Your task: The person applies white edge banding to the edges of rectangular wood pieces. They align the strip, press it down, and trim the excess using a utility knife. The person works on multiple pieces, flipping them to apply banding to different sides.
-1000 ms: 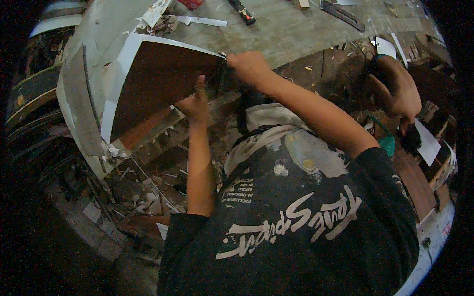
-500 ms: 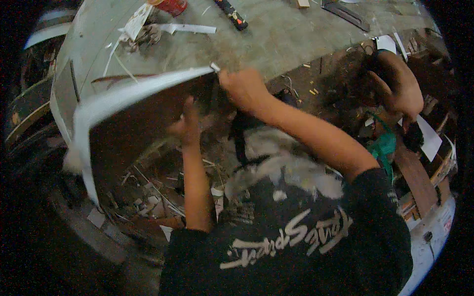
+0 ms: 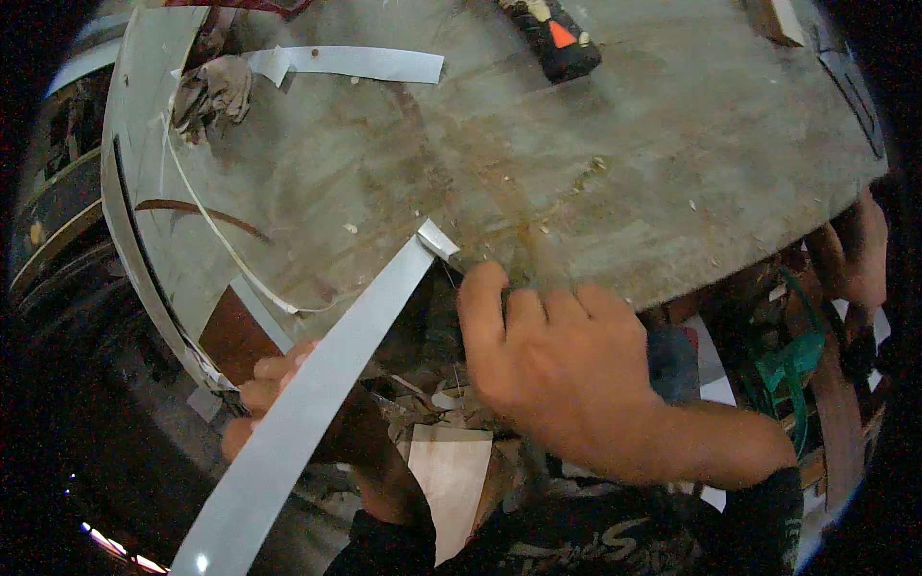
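A board with a white edge (image 3: 317, 413) leans up from the lower left toward the worktable's near side. At its upper corner a short white flap of edge strip (image 3: 439, 240) sticks out. My left hand (image 3: 264, 394) grips the board from its left side, fingers partly hidden behind the white edge. Close by that corner is my right hand (image 3: 567, 355), its fingers curled. A thin dark tip shows at its forefinger, but what the hand holds is mostly hidden.
On the greenish worktable (image 3: 461, 144) lie a crumpled rag (image 3: 216, 91), a white strip (image 3: 355, 65), a black tool with an orange mark (image 3: 557, 43) and a wood block (image 3: 776, 21). A bare limb (image 3: 860, 254) and green strap (image 3: 792, 360) show at right.
The board has swung so its white edge faces up. My left hand has gone from spread fingers to gripping it. My right hand has come lower and nearer; the view has shifted too.
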{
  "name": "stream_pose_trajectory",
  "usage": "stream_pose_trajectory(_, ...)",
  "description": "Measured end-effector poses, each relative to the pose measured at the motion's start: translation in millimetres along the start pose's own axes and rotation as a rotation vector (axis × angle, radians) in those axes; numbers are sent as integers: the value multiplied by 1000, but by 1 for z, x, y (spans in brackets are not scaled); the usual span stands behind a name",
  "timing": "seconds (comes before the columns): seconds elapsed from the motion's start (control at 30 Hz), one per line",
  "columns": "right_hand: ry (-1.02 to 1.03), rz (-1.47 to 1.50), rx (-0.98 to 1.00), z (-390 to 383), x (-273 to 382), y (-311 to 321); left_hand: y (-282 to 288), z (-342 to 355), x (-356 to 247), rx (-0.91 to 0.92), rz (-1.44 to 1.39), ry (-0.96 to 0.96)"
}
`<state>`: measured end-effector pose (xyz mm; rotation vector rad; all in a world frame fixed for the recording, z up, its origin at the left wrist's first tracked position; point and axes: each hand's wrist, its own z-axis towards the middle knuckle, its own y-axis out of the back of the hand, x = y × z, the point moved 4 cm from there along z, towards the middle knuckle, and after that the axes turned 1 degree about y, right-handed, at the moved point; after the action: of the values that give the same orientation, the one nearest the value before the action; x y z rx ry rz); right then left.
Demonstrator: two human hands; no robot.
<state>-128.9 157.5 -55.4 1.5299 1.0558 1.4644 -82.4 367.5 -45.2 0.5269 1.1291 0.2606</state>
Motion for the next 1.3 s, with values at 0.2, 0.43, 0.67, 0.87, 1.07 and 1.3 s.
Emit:
stream_pose_trajectory(0.2, -26, -49, 25, -1, -1, -3, 10, 1, 3, 137, -308, -11)
stream_pose_trajectory(0.43, -216, -95, 0, -6, 2, 17, 32, 3, -10, 239, -391, -4)
stream_pose_trajectory(0.67, -14, -219, -306, -22, -7, -7, 27, -1, -17, 193, -324, 20)
stream_pose_trajectory(0.87, 7, -283, -286, -27, -3, -7, 23, 4, -13, 199, -356, 16)
stream_pose_trajectory(1.07, 39, -288, -387, -26, -8, -8, 24, 7, -12, 248, -366, 35)
stream_pose_trajectory(1.3, 3, -183, -167, -22, -6, 0, 23, 2, -12, 117, -347, 17)
